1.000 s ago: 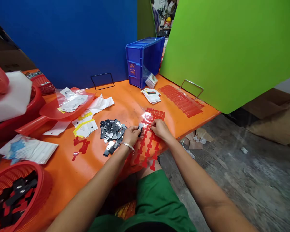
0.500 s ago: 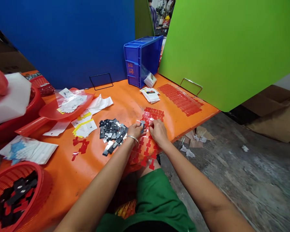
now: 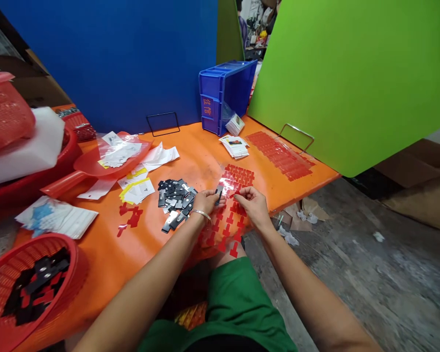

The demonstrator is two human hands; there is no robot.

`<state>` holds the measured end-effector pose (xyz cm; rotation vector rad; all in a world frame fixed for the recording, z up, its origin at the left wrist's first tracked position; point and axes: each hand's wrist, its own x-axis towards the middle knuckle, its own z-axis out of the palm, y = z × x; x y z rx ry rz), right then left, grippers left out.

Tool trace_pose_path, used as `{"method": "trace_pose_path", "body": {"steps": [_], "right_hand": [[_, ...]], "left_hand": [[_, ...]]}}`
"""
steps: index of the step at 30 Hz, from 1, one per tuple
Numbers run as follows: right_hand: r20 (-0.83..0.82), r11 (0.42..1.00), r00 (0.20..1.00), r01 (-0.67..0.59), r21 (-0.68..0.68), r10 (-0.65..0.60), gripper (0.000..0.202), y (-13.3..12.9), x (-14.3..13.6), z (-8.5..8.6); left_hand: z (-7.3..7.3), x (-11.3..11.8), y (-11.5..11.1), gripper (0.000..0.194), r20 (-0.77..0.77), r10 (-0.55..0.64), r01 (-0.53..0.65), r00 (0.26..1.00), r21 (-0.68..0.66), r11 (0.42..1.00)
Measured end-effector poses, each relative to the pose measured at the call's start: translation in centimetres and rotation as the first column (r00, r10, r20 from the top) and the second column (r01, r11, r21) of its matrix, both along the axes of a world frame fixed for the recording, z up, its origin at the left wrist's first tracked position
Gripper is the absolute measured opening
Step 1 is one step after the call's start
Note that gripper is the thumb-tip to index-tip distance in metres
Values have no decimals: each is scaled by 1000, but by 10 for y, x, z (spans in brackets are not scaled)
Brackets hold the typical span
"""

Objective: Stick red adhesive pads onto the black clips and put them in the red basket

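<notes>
My left hand (image 3: 206, 201), with a bracelet at its wrist, is closed on a small flat black piece (image 3: 219, 195) held upright between thumb and fingers. Just to its right, the thumb and forefinger of my right hand (image 3: 254, 205) are pinched on what looks like a red sticker (image 3: 236, 194); whether it is off the sheet I cannot tell. Beneath both hands lies a clear sheet of red T-shaped stickers (image 3: 227, 230), its near end hanging over the table edge above my leg. Left of my left hand is a pile of black and silver flat pieces (image 3: 176, 199).
On the orange table (image 3: 109, 264) lie loose red pieces (image 3: 131, 216), white cards (image 3: 138, 191), a red dustpan (image 3: 91, 164) and another red sheet (image 3: 278, 154). A red basket (image 3: 71, 274) holds black and red pieces. At the back a blue crate (image 3: 211, 103) stands on its side.
The view has turned slightly left. My right fingertips have drawn a little away from the black piece, which stays in my left hand.
</notes>
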<state>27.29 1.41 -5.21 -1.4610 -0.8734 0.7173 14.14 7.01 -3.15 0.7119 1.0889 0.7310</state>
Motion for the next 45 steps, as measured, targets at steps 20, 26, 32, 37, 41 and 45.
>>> {"method": "trace_pose_path", "body": {"steps": [20,26,32,37,41,45], "right_hand": [[-75,890,895,-446,-90,440,9,-90,-117,17],[-64,874,882,-472,-113,468,9,-93,-121,15],[-53,869,878,-478,-130,475,8,-95,-121,14],[-36,869,879,-476,-132,476,7,-95,-121,13],[-22,870,880,-473,-138,475,7,-96,-121,12],[9,870,876,-477,-129,482,6,-95,-121,12]], "left_hand": [[14,-126,-136,36,104,25,-21,994,-40,999],[14,-129,-138,37,121,16,-11,993,-40,999],[12,-130,-140,37,119,7,-3,993,-34,999],[8,-131,-141,39,111,3,0,994,-28,1000],[6,-130,-141,40,110,3,1,994,-30,1000],[6,-130,-142,41,113,-2,6,994,-35,999]]}}
